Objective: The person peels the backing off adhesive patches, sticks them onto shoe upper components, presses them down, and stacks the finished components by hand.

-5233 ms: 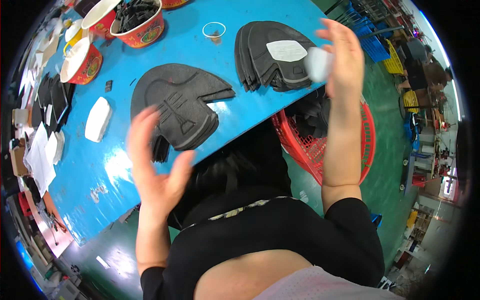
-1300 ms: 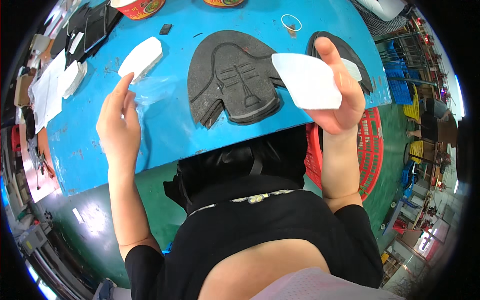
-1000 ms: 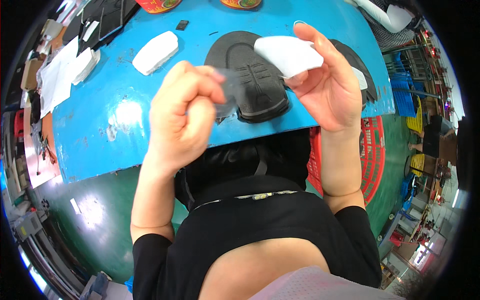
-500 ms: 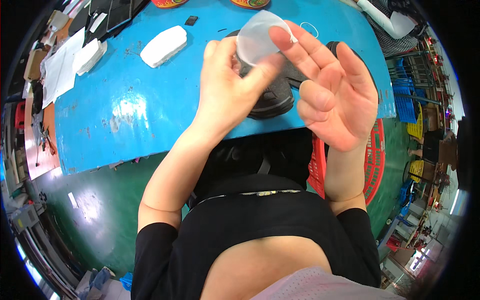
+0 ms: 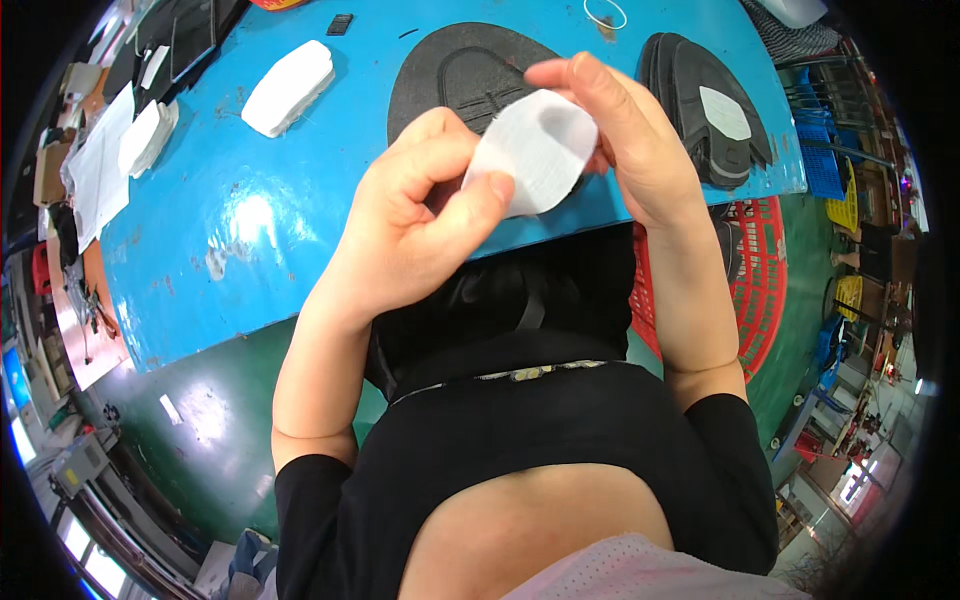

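A thin white oval patch (image 5: 530,155) is pinched along its left edge by my left hand (image 5: 410,215), with the thumb on top and the fingers behind. My right hand (image 5: 640,140) is at the patch's right edge, its visible fingers stretched out. A dark shape shows through the patch near that edge, perhaps a fingertip. Beyond my hands, a black shoe insole (image 5: 425,75) rests on the table, partly hidden by them. To the right lies a stack of black insoles (image 5: 680,75) with a white patch (image 5: 725,110) on top.
A stack of white patches (image 5: 290,88) lies on the blue table (image 5: 240,210), with another white stack (image 5: 148,140) farther left. A white loop (image 5: 605,12) and a small black piece (image 5: 340,24) lie at the back. A red plastic basket (image 5: 765,270) stands below the table's right side.
Both hands have come nearer to me and lower, with the patch now tilted flat toward me. My right hand has turned from palm showing to back showing. The insoles are now more exposed.
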A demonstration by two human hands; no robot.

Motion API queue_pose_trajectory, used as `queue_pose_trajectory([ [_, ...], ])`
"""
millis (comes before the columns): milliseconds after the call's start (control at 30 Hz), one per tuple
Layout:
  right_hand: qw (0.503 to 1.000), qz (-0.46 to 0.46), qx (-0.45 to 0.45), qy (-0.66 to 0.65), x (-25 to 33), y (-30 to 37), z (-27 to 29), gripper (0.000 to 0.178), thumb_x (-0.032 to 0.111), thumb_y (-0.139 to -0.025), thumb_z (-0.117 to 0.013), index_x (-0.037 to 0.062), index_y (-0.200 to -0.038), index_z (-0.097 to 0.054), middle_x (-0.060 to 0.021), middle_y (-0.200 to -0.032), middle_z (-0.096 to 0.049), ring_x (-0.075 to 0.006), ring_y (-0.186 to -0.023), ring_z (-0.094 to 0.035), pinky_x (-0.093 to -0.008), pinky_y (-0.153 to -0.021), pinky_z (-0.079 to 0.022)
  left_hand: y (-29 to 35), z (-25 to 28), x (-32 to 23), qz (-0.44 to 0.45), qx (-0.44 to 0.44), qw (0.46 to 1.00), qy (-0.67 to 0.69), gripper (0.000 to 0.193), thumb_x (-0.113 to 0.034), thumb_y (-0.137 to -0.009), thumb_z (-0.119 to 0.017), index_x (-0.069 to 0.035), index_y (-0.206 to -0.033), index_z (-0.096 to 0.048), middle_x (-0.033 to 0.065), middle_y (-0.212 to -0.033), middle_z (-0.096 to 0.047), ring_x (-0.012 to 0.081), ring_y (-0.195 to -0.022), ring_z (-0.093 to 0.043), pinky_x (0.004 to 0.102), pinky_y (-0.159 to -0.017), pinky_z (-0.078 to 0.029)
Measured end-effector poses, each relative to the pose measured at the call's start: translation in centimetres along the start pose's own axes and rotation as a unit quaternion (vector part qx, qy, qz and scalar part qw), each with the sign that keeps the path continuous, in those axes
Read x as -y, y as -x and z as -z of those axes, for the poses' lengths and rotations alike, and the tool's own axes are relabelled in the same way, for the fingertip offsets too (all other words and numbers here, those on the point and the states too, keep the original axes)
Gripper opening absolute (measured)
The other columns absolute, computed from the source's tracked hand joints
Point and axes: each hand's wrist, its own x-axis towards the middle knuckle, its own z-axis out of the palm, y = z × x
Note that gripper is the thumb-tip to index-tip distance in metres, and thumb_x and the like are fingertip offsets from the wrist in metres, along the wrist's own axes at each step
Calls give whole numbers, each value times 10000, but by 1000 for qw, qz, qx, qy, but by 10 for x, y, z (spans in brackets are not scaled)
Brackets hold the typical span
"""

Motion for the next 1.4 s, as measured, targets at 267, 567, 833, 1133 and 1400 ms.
queue_pose_trajectory([
  [267,985,28,-71,-152,-21,11,-9,168,163,-850,-633,12,-911,-591,11,-720,-595,-15,-601,-496,-154,-508,-372,12,6,2,181,12,983,33,98,-88,-832,-615,-1,-789,-596,15,-682,-465,84,-605,-394,228,-543,-331],
  [567,978,144,-147,40,-39,35,-20,98,90,-835,-644,13,-845,-584,18,-696,-578,-12,-578,-477,-162,-502,-367,8,10,-18,163,32,953,-253,144,-98,-788,-637,-1,-708,-567,96,-631,-484,233,-543,-485,320,-490,-383],
  [833,911,186,-192,313,-36,-23,-6,139,246,-797,-651,113,-793,-608,-55,-601,-587,-221,-553,-591,-315,-496,-435,-38,24,20,44,42,910,-409,190,-158,-812,-594,-7,-705,-547,127,-667,-482,307,-610,-487,364,-547,-387],
  [1133,869,207,-201,403,-44,-33,-6,127,224,-802,-654,104,-805,-609,-36,-587,-570,-178,-529,-551,-284,-495,-420,-44,20,30,45,38,899,-434,227,-177,-806,-596,-3,-678,-528,135,-674,-489,322,-617,-506,384,-544,-395],
  [1400,872,194,-262,365,-47,-28,9,120,114,-769,-648,81,-874,-601,-79,-864,-598,-231,-732,-595,-330,-628,-478,-36,34,20,52,6,879,-475,125,-155,-790,-623,-48,-779,-558,115,-675,-496,314,-624,-527,375,-541,-415],
])
